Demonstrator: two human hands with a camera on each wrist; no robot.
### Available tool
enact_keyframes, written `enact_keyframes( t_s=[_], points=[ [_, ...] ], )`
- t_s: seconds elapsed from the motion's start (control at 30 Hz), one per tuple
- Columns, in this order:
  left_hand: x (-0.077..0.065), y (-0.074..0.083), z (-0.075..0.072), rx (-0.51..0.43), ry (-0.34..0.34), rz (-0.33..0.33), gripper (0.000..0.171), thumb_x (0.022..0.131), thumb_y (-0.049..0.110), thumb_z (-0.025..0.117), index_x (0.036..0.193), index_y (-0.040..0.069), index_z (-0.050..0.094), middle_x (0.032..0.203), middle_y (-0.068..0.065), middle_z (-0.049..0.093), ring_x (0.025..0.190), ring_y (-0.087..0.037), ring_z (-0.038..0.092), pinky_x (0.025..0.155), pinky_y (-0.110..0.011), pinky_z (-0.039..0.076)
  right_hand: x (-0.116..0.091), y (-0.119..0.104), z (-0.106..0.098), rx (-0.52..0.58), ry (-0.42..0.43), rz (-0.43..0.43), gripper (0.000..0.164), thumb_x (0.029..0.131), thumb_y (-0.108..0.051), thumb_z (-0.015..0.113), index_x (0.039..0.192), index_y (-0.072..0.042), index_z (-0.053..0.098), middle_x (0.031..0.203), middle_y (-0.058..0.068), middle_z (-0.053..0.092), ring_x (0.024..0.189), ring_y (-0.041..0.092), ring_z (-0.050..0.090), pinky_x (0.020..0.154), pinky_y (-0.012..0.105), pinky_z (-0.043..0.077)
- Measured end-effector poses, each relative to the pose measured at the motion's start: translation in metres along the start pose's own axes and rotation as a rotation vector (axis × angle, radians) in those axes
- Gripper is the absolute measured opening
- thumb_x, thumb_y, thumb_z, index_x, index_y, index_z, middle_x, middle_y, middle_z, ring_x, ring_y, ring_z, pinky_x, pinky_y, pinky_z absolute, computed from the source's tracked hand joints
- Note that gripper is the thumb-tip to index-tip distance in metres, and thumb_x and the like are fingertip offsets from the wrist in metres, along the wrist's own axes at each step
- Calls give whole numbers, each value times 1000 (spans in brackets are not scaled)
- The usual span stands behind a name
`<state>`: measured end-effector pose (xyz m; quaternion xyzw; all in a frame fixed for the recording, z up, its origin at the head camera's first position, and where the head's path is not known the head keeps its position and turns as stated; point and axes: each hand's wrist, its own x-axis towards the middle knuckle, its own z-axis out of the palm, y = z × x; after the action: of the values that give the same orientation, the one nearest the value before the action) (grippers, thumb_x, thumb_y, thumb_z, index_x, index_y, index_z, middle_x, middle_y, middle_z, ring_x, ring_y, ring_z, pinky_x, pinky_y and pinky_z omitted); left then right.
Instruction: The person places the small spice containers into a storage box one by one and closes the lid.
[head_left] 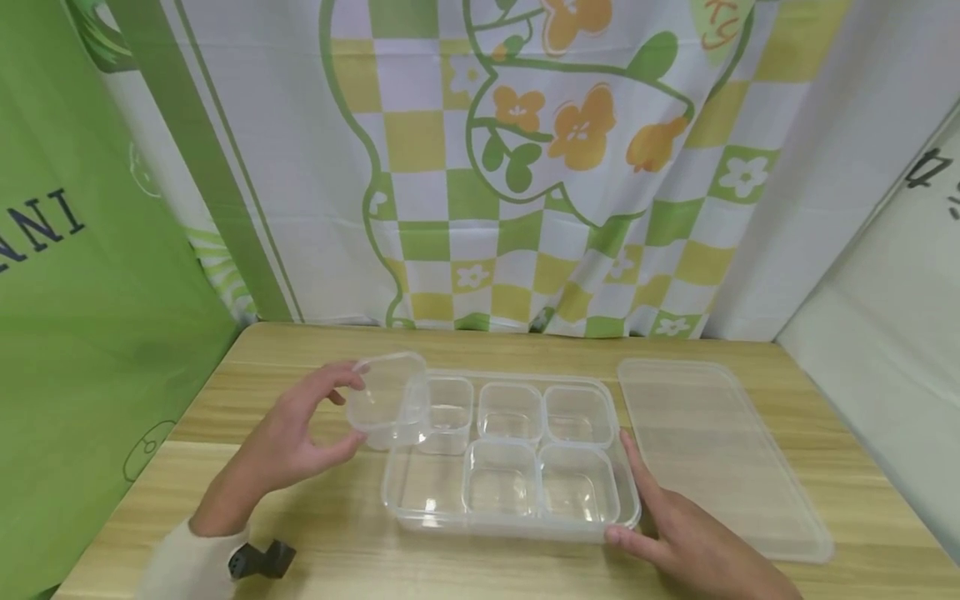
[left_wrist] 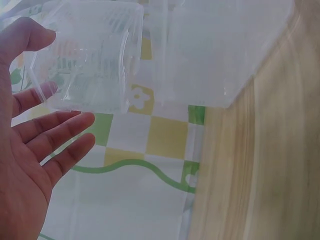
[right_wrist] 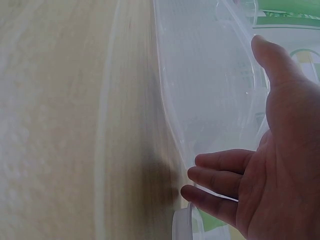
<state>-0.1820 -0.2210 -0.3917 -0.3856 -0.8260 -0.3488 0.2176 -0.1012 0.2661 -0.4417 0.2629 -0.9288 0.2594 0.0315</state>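
My left hand (head_left: 296, 437) pinches a small clear plastic container (head_left: 386, 392) between thumb and fingers. It is tilted above the left end of a large clear plastic box (head_left: 510, 527). Inside that box sit several more small clear containers (head_left: 501, 482), in two rows. The front-left part of the box shows its bare floor. At the box's right end, my right hand (head_left: 686, 529) touches the wall with fingers extended and its thumb at the front corner. In the left wrist view the held container (left_wrist: 90, 60) lies between thumb and fingers.
A flat translucent lid (head_left: 720, 458) lies on the wooden table (head_left: 322, 550) to the right of the box. A patterned curtain (head_left: 427, 250) hangs behind the table's back edge. Green cloth (head_left: 97, 333) stands on the left and white cloth (head_left: 885, 333) on the right.
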Motion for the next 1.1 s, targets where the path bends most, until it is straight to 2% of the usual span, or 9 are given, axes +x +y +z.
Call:
enact_keyframes(
  t_s=[0.2, 0.47, 0.83, 1.1],
  points=[
    [-2, 2, 7, -24, -45, 6, 56, 73, 9, 82, 124, 7, 59, 136, -13, 60, 114, -26, 60, 89, -28, 53, 1, 1, -1, -5, 1, 0, 111, 95, -39, 76, 165, -12, -6, 140, 24, 58, 120, 27, 62, 100, 47, 51],
    [-3, 5, 15, -63, -74, 32, 60, 73, 10, 82, 127, 8, 58, 139, -14, 58, 104, -23, 63, 86, -34, 56, 3, 1, -2, -7, 1, -13, 112, 94, -38, 76, 165, -11, -6, 135, 23, 62, 117, 27, 64, 98, 49, 52],
    [0, 13, 22, -116, -114, 46, 58, 73, 9, 84, 125, 7, 59, 138, -15, 59, 122, -27, 58, 87, -34, 57, 2, 2, -1, 0, -3, -14, 112, 94, -37, 77, 165, -12, -7, 136, 23, 61, 117, 26, 64, 98, 49, 52],
    [-1, 15, 26, -111, -156, 75, 57, 71, 10, 85, 121, 6, 58, 136, -19, 59, 122, -31, 59, 87, -36, 58, 0, 2, 0, 4, -11, -9, 112, 95, -37, 76, 165, -12, -7, 138, 24, 59, 119, 26, 63, 98, 48, 52]
  ],
)
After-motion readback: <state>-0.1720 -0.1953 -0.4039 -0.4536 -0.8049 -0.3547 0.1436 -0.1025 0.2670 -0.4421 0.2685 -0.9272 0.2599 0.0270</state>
